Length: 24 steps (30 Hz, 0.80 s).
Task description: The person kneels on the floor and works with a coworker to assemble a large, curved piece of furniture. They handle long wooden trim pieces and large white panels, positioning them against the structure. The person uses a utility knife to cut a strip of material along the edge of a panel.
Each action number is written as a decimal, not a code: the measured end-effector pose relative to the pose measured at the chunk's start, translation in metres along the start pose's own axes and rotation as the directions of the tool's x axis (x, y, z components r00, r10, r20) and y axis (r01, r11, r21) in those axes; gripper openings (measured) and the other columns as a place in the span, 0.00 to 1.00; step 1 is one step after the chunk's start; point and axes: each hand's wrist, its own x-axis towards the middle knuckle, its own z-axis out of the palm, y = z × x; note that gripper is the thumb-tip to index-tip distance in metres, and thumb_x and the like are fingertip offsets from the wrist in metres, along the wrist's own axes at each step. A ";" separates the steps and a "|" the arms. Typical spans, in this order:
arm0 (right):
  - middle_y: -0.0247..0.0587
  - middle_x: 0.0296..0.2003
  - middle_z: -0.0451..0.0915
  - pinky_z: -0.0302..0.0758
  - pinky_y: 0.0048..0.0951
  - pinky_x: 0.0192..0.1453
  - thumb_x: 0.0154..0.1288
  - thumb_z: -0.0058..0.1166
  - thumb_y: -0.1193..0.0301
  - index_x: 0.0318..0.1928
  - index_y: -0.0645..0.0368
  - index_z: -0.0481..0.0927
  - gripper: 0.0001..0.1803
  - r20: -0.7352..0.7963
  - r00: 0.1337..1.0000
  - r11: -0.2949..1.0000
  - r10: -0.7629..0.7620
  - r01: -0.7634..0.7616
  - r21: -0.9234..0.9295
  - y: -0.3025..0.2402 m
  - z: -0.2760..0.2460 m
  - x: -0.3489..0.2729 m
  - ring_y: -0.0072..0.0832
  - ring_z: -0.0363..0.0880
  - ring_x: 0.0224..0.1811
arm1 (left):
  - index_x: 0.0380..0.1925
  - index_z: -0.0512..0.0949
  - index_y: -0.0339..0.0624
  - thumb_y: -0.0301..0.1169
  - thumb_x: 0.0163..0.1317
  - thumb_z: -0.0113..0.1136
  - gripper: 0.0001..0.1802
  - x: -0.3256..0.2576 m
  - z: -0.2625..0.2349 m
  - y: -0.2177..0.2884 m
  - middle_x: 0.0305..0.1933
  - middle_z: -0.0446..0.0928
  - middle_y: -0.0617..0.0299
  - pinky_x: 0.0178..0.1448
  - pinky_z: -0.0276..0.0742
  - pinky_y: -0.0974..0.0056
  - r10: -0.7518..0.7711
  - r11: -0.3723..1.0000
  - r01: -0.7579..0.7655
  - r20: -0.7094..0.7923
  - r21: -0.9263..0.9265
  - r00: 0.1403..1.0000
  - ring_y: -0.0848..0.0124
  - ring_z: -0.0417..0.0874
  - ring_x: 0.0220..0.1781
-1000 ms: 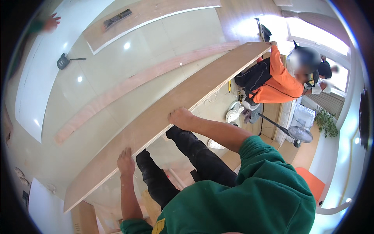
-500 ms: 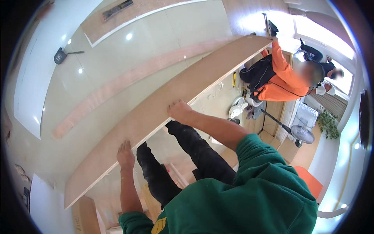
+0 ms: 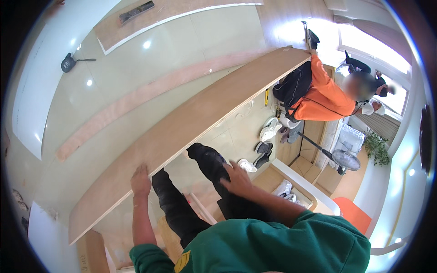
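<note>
A long, thin brown plywood board (image 3: 182,120) runs diagonally before me, its pale near edge facing my legs. My left hand (image 3: 140,181) grips that edge toward the board's left end, fingers laid over the upper face; what its thumb does underneath is hidden. Off the board, my right hand (image 3: 237,179) hovers by my right knee, slightly blurred, fingers apart and holding nothing. At the far right end, another person in an orange top (image 3: 321,98) crouches with a hand (image 3: 312,52) on the board's corner.
A curved pinkish wood strip (image 3: 136,95) lies on the tiles beyond the board. Further off are a black tape measure (image 3: 68,63) and a white panel (image 3: 32,100). Right of my legs are shoes (image 3: 270,129), a yellow knife (image 3: 266,97) and a fan (image 3: 345,160).
My right hand has let go of the board's edge and drawn back toward my right knee. My left hand stays on the board. The view has shifted slightly.
</note>
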 end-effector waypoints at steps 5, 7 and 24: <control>0.61 0.66 0.65 0.71 0.56 0.66 0.54 0.70 0.53 0.70 0.59 0.63 0.47 0.093 0.967 0.962 0.238 -0.222 -0.157 -0.011 0.021 -0.019 0.60 0.68 0.66 | 0.55 0.77 0.39 0.20 0.57 0.55 0.23 0.004 0.000 0.000 0.58 0.80 0.48 0.61 0.79 0.51 0.005 0.998 -0.006 -0.009 -0.055 1.000 0.51 0.82 0.58; 0.57 0.63 0.67 0.73 0.56 0.64 0.55 0.69 0.53 0.69 0.59 0.64 0.46 0.080 0.961 0.955 0.266 -0.251 -0.161 -0.021 0.029 -0.013 0.58 0.68 0.65 | 0.54 0.77 0.41 0.21 0.58 0.54 0.21 0.003 -0.008 0.011 0.56 0.81 0.50 0.61 0.78 0.50 -0.041 0.997 0.041 0.013 -0.062 0.999 0.51 0.82 0.58; 0.54 0.56 0.72 0.76 0.52 0.59 0.55 0.67 0.54 0.61 0.62 0.70 0.38 -0.027 0.981 0.957 0.192 -0.193 -0.217 -0.020 0.050 -0.008 0.53 0.72 0.61 | 0.50 0.78 0.45 0.31 0.57 0.62 0.19 0.001 -0.011 0.018 0.56 0.82 0.55 0.61 0.79 0.54 -0.081 0.997 0.080 -0.076 -0.015 0.994 0.58 0.82 0.60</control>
